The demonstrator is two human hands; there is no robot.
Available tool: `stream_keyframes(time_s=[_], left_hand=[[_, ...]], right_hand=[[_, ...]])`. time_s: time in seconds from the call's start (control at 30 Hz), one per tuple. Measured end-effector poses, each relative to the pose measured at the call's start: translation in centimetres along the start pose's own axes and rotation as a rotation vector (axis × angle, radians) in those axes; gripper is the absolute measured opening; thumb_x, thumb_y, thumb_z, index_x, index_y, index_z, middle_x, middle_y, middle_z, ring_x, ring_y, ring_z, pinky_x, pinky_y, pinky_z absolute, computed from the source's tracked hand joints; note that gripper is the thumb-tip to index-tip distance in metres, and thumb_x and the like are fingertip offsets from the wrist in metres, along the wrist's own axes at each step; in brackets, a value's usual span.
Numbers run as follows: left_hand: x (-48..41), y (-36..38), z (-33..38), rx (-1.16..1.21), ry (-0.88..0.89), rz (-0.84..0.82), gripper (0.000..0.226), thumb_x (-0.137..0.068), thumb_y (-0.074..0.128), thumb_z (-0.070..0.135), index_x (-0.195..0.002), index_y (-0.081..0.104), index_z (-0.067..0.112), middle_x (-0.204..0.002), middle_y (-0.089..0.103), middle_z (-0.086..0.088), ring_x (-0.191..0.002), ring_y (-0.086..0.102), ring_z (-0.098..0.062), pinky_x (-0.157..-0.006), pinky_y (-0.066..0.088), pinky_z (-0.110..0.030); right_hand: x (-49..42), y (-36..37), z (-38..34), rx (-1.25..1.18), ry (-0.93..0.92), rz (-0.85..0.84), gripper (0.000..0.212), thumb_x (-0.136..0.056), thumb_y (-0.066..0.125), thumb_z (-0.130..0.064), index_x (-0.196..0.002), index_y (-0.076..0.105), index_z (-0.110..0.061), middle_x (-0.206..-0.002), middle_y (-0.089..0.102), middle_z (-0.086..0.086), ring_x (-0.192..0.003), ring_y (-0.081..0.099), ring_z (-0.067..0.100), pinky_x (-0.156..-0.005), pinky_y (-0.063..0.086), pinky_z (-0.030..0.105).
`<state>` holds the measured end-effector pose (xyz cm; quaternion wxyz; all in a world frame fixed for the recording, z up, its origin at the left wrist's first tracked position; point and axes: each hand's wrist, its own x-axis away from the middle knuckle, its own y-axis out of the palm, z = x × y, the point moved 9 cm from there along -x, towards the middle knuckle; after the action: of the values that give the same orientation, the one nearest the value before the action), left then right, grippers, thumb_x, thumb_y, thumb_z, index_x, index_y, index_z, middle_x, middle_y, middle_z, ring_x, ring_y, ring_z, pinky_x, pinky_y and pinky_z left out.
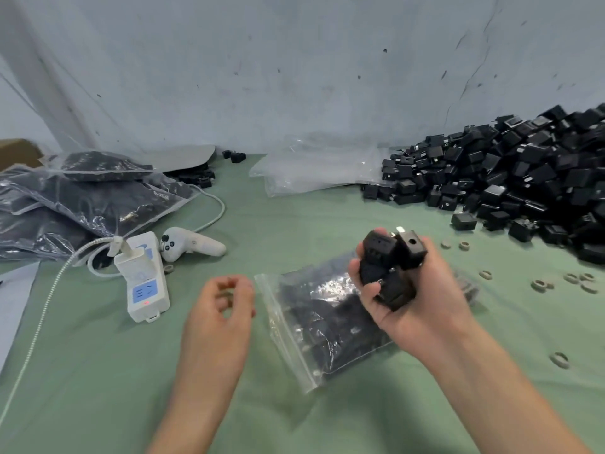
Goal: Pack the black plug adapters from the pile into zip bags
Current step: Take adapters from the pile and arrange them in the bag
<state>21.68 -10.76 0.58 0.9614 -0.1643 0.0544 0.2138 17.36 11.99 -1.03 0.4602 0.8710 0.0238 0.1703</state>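
A big pile of black plug adapters point(510, 178) covers the right back of the green table. My right hand point(415, 296) grips a handful of black plug adapters point(389, 263) above a clear zip bag point(314, 326) that lies in the middle and holds several adapters. My left hand point(222, 306) hovers just left of the bag's zip end, its fingers loosely curled and holding nothing. Filled zip bags point(85, 204) are stacked at the left. Empty clear bags point(314, 172) lie at the back beside the pile.
A white power strip point(144, 276) with a cable and a white handheld controller point(190, 245) lie left of centre. Small grey rings point(573, 280) are scattered on the green cloth point(98, 371) at the right. A grey wall stands behind.
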Motion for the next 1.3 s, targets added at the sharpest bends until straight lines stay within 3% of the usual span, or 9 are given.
stream_keyframes(time_s=[0.07,0.2,0.33,0.43,0.6,0.77,0.93,1.03,1.3], left_hand=[[0.7,0.1,3.2,-0.002,0.215,0.029,0.01,-0.095,0.058,0.041,-0.104,0.062,0.039,-0.089,0.065,0.022,-0.064,0.06,-0.001,-0.054,0.042,-0.007],[2.8,5.5,6.0,-0.144,0.416,-0.26,0.028,-0.089,0.052,0.061,-0.116,0.055,0.056,-0.102,0.057,0.022,-0.085,0.063,0.001,-0.069,0.047,-0.011],[3.1,6.5,5.5,-0.059,0.352,-0.318,0.021,-0.087,0.057,0.058,-0.107,0.056,0.052,-0.104,0.058,0.021,-0.087,0.065,-0.002,-0.073,0.05,-0.018],[3.3,6.5,5.1,-0.012,0.306,-0.332,0.025,-0.081,0.062,0.057,-0.104,0.057,0.049,-0.103,0.061,0.021,-0.089,0.063,-0.003,-0.073,0.046,-0.012],[2.0,3.9,3.4,0.202,0.173,-0.254,0.02,-0.087,0.071,0.028,-0.103,0.065,0.039,-0.098,0.074,0.013,-0.089,0.07,-0.004,-0.075,0.051,-0.012],[0.2,-0.9,-2.2,0.038,0.02,-0.182,0.037,-0.088,0.068,-0.001,-0.108,0.062,0.03,-0.098,0.074,0.014,-0.093,0.069,0.001,-0.075,0.046,-0.001],[1.2,1.2,-3.0,-0.109,0.061,-0.301,0.034,-0.087,0.073,0.012,-0.109,0.066,0.037,-0.096,0.071,0.026,-0.078,0.067,-0.001,-0.068,0.045,-0.003],[1.5,3.1,-2.2,-0.092,0.088,-0.328,0.038,-0.086,0.073,0.013,-0.113,0.062,0.037,-0.102,0.068,0.029,-0.084,0.062,0.001,-0.07,0.044,-0.004],[1.6,5.0,-2.6,0.177,0.012,-0.363,0.052,-0.085,0.073,0.003,-0.126,0.056,0.029,-0.114,0.072,0.008,-0.104,0.067,-0.022,-0.087,0.053,-0.02]], right_hand=[[0.1,0.5,0.9,0.125,-0.001,0.003,0.036,-0.091,0.052,-0.04,-0.072,0.077,-0.022,-0.088,0.072,0.006,-0.068,0.067,0.023,-0.041,0.041,0.022],[0.1,1.7,2.9,0.366,-0.04,-0.037,0.035,-0.088,0.053,-0.041,-0.066,0.073,-0.023,-0.081,0.071,0.008,-0.071,0.067,0.021,-0.055,0.046,0.028],[0.0,1.7,2.5,0.468,-0.119,0.005,0.04,-0.089,0.051,-0.041,-0.06,0.072,-0.023,-0.077,0.072,0.007,-0.075,0.07,0.023,-0.063,0.053,0.036],[0.1,1.7,1.9,0.565,-0.188,0.06,0.043,-0.089,0.049,-0.048,-0.063,0.075,-0.027,-0.076,0.074,0.002,-0.071,0.07,0.02,-0.072,0.052,0.04],[0.6,2.5,-0.1,0.668,-0.325,0.072,0.047,-0.094,0.043,-0.048,-0.063,0.074,-0.03,-0.07,0.07,0.0,-0.056,0.061,0.016,-0.046,0.044,0.031],[0.8,0.1,-5.0,0.52,-0.404,0.172,0.038,-0.099,0.046,-0.039,-0.077,0.068,-0.017,-0.074,0.066,0.002,-0.06,0.059,0.015,-0.042,0.044,0.028],[0.6,-3.1,-7.3,0.435,-0.409,0.304,0.03,-0.095,0.047,-0.035,-0.081,0.064,-0.014,-0.068,0.064,0.001,-0.055,0.059,0.016,-0.044,0.044,0.026],[0.2,-4.2,-7.2,0.397,-0.394,0.309,0.027,-0.092,0.048,-0.033,-0.081,0.063,-0.014,-0.069,0.062,0.002,-0.055,0.057,0.018,-0.044,0.043,0.024],[-0.4,-5.4,-7.8,0.382,-0.406,0.33,0.028,-0.089,0.048,-0.034,-0.08,0.064,-0.013,-0.068,0.063,0.003,-0.054,0.058,0.02,-0.044,0.044,0.025]])
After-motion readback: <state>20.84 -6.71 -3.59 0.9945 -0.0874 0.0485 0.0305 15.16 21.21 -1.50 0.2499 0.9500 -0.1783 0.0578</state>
